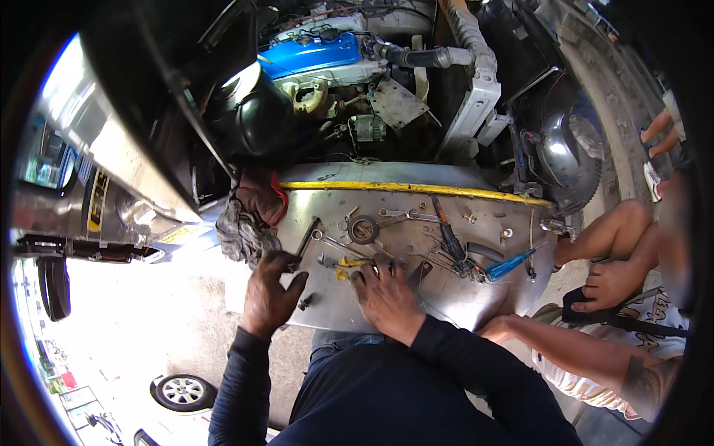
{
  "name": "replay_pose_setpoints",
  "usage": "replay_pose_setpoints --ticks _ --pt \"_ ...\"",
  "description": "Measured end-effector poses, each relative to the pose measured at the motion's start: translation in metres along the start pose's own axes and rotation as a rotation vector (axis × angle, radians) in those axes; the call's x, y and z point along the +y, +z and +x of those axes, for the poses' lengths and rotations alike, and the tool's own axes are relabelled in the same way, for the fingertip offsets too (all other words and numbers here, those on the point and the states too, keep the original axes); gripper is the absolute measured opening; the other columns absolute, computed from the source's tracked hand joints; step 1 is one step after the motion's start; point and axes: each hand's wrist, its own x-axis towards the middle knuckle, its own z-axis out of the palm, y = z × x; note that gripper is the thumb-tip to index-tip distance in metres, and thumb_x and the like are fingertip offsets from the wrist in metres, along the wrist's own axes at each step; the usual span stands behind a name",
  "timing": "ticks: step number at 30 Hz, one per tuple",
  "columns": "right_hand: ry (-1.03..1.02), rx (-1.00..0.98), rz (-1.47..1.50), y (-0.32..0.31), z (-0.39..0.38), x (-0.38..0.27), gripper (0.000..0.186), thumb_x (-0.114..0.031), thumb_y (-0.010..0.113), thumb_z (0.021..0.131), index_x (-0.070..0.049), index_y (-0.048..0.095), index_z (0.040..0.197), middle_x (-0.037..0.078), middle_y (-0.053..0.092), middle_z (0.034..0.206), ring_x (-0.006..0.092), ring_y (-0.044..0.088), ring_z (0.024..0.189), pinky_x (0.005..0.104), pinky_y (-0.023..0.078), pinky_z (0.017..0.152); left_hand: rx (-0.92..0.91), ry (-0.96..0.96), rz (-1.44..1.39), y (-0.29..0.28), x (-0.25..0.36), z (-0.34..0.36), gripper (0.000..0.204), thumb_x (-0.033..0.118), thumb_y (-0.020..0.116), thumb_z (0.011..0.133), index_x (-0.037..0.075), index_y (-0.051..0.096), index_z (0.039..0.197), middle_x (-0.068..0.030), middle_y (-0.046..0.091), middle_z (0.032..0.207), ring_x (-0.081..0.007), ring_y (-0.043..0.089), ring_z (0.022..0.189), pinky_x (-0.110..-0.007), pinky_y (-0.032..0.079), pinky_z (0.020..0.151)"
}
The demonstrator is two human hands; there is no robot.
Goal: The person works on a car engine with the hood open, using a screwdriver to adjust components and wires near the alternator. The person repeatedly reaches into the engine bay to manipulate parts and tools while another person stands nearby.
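My left hand [272,296] is over the near left part of a metal panel, fingers curled, thumb near the fingertips. A small dark thing seems to be at the fingertips, too small to name. Just beyond them lies a dark bar-shaped tool [309,235]. My right hand [392,299] rests on the panel, palm down, fingers bent and apart. Beside its fingertips is a yellow-handled tool [352,262], partly hidden. A combination wrench [335,243] and a round ring-shaped part [363,230] lie farther back. A small dark fitting [305,302] sits near my left thumb.
More wrenches [409,215], a black-handled tool [449,239] and a blue-handled screwdriver [511,263] lie on the metal panel [327,195]. Dirty rags [249,221] hang at its left. Beyond is an engine with a blue cover [312,56]. A person [595,349] sits close at the right.
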Motion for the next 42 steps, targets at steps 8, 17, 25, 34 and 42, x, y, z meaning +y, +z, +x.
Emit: replay_pose_setpoints --ticks 8,17,25,34,42 --pt "-0.024 -0.088 -0.107 0.036 -0.003 -0.015 0.045 -0.026 0.051 0.096 -0.006 0.06 0.135 0.014 0.058 0.129 0.0377 0.047 0.129 0.0619 0.034 0.108 0.061 -0.17 -0.021 0.028 0.008 -0.13 0.026 0.009 0.077 0.083 0.001 0.07 0.107 -0.0165 0.067 0.111 -0.0348 0.068 0.1 -0.041 0.057 0.085" --pt "0.224 0.295 0.017 -0.019 -0.021 0.038 0.038 -0.024 0.07 0.086 -0.001 0.062 0.116 0.022 0.063 0.117 0.0419 0.057 0.114 0.053 0.047 0.098 -0.046 -0.375 -0.046 0.018 -0.057 -0.223 0.029 0.007 0.077 0.083 0.001 0.07 0.11 -0.0165 0.067 0.111 -0.0324 0.069 0.094 -0.039 0.057 0.081" --pt "0.689 -0.133 -0.173 -0.013 -0.019 0.151 0.031 -0.026 0.062 0.078 -0.002 0.073 0.094 0.024 0.074 0.098 0.0419 0.072 0.095 0.0515 0.057 0.084 -0.25 -0.364 -0.011 -0.019 -0.181 -0.27 0.032 0.016 0.076 0.085 0.001 0.071 0.113 -0.0178 0.07 0.111 -0.0313 0.072 0.093 -0.041 0.058 0.081" --pt "0.506 0.139 -0.223 -0.08 -0.029 0.098 0.034 -0.019 0.073 0.079 0.005 0.069 0.104 0.027 0.068 0.102 0.0433 0.066 0.094 0.0476 0.052 0.087 -0.393 -0.199 0.045 -0.073 -0.236 -0.264 0.04 0.034 0.066 0.095 0.005 0.068 0.123 -0.0197 0.066 0.125 -0.0406 0.065 0.112 -0.047 0.053 0.098" --pt "0.308 0.392 -0.277 -0.152 -0.094 -0.115 0.049 -0.019 0.075 0.089 0.005 0.059 0.128 0.026 0.068 0.114 0.0455 0.067 0.097 0.044 0.055 0.088 -0.644 -0.021 -0.738 -0.069 -0.137 -0.213 0.054 0.025 0.072 0.093 -0.002 0.058 0.138 -0.0189 0.071 0.12 -0.0262 0.07 0.108 -0.038 0.055 0.095"
